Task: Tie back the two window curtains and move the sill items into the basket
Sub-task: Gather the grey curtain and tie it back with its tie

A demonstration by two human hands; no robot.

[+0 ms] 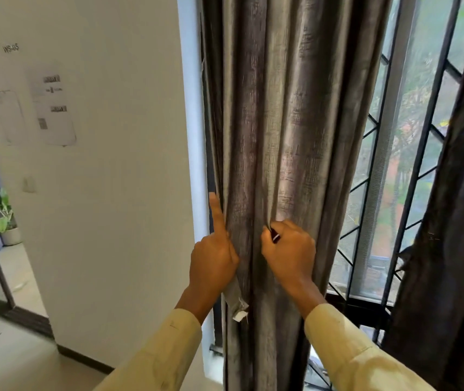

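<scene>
Left hand (214, 261) and right hand (290, 252) grip the vertical curtain (295, 108).

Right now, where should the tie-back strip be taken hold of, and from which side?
Probably the free end of the tie-back strip, hanging below the left hand. It dangles flat against the gathered curtain, wall close on its left, so come from the right and pinch across it.

Both arms reach forward and up in pale yellow sleeves (168, 351), the hands side by side at one height. The left hand (214, 261) has its forefinger straight up and the other fingers curled round a fabric strip (236, 301). The right hand (290, 255), knuckles up, pinches a curtain fold (267, 210).
</scene>
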